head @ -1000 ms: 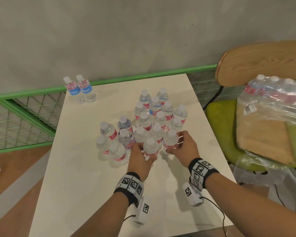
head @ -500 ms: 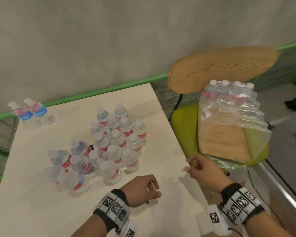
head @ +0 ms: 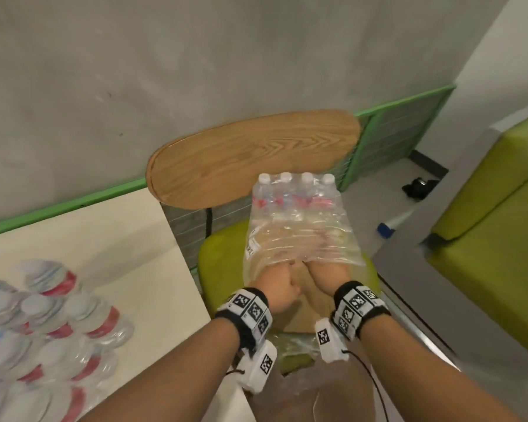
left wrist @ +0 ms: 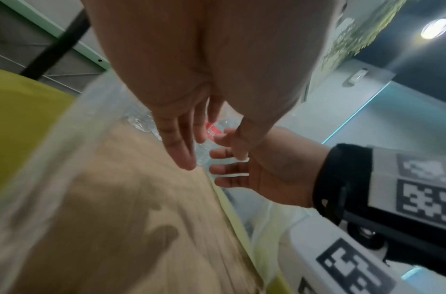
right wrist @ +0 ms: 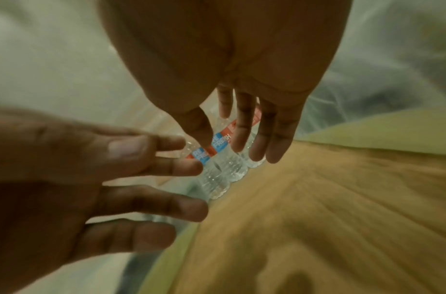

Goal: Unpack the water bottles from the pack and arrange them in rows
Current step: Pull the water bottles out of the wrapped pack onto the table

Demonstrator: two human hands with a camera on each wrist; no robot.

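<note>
The clear plastic pack lies on a chair, with several red-labelled bottles left standing at its far end. Both my hands are pushed into its open near end. My left hand and right hand are side by side over the pack's brown cardboard base. In the left wrist view my left hand has straight fingers and holds nothing, a little short of the bottles. In the right wrist view my right hand is also spread and empty, just before the bottles.
The white table stands to the left with a blurred cluster of unpacked bottles. The chair has a green seat and wooden backrest. A green sofa is at the right, and a green railing runs behind.
Both hands left the bottle cluster on the table, swung right to the chair and went into the pack's open end. My view turned right with them.
</note>
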